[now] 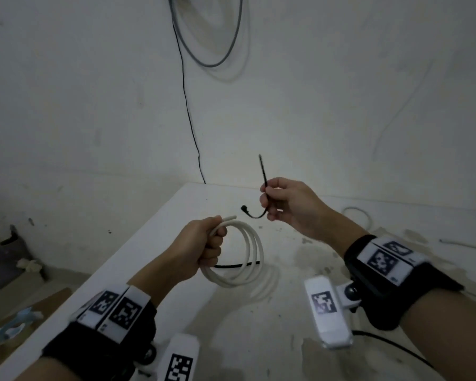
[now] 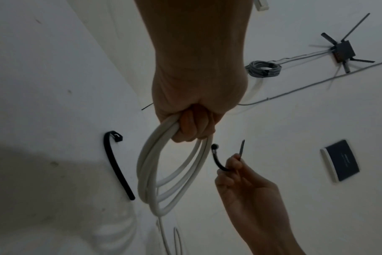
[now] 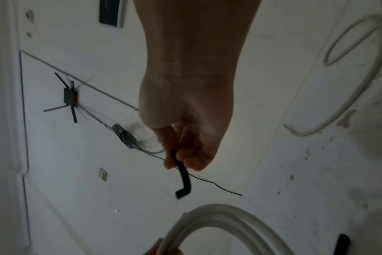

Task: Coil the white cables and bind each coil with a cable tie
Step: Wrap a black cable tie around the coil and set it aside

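Observation:
My left hand [image 1: 204, 248] grips a white cable coil [image 1: 252, 253] of about three loops, held above the white table [image 1: 259, 339]; the coil [image 2: 164, 172] hangs below the fist [image 2: 192, 127], and its upper arc [image 3: 229, 217] shows low in the right wrist view. My right hand [image 1: 286, 204] pinches a black cable tie [image 1: 264, 188] up and to the right of the coil, its head end curling toward the coil and its tail pointing up. The tie [image 3: 183, 176] bends down from my fingers [image 3: 192, 160]. A second black cable tie [image 2: 116, 163] lies on the table under the coil.
Another loose white cable [image 1: 360, 215] lies at the table's right side and reads as a long curve [image 3: 349, 89]. A grey cable bundle [image 2: 263, 68] and a black router [image 2: 343, 50] hang on the wall behind. A thin black wire [image 1: 187, 105] runs down the wall.

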### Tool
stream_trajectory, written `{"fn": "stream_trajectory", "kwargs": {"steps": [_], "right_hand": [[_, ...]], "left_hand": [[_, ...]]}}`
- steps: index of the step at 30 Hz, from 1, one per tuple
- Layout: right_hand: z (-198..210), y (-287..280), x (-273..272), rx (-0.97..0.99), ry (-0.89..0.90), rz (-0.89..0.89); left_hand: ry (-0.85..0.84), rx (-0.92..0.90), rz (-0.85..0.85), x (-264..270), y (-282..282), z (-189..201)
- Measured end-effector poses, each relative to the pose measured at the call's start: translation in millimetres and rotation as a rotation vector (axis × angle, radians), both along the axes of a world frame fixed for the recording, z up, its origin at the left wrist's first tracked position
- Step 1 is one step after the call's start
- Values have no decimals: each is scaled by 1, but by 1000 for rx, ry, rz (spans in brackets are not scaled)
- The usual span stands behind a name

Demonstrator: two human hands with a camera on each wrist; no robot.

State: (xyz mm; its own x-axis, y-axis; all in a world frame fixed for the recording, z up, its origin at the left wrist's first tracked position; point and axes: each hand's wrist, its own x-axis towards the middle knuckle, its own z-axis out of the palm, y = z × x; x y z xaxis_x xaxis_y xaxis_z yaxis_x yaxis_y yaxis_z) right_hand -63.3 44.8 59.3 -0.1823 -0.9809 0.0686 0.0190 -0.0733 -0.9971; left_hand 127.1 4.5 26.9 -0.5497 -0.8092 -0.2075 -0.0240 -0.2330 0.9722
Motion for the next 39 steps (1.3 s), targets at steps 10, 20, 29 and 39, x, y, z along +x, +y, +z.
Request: {"fn": "stream_trajectory", "kwargs": {"steps": [10,20,29,39], "right_hand": [[4,68,-25,-93,377,112],[16,115,-44,-281,327,3],[20,137,-52,-327,250,-38],[24,136,-40,-347,-168,-125]], "left_hand": [[106,-165,-42,-59,35,20],[82,-304,-87,-94,67,26],[70,-522,-52,-103,82,30],[186,-682,57,-113,89,37]]}}
